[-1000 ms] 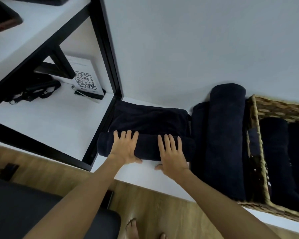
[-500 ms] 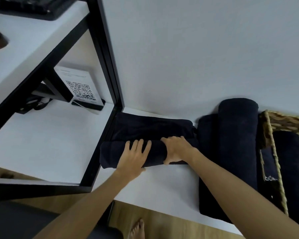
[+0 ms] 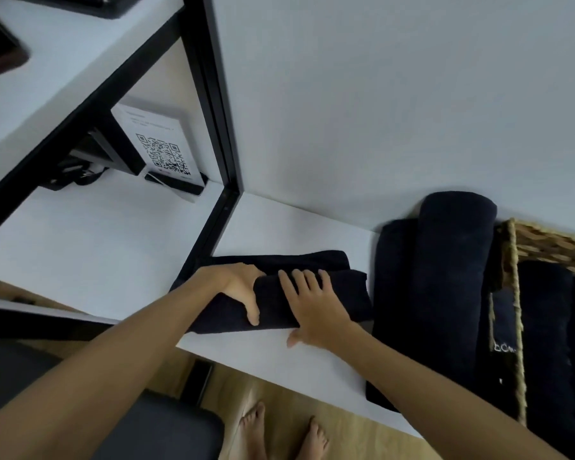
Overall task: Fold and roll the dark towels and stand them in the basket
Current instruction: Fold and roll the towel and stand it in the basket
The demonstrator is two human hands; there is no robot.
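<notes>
The half-rolled dark towel (image 3: 279, 293) lies just left of the basket (image 3: 515, 293); soft, springy stuff. It's gripped by the left hand (image 3: 236, 287), pressed flat-fingered by the right hand (image 3: 312, 303); best held mid-roll

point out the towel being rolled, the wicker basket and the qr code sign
towel being rolled (image 3: 339, 295), head view, right end of the roll
wicker basket (image 3: 545, 242), head view, woven far rim
qr code sign (image 3: 163, 156), head view, printed code

My left hand (image 3: 236, 290) grips with fingers curled and thumb pointing down, forearm reaching in from lower left. My right hand (image 3: 312, 310) lies flat, fingers straight and spread, thumb out beside it.
</notes>
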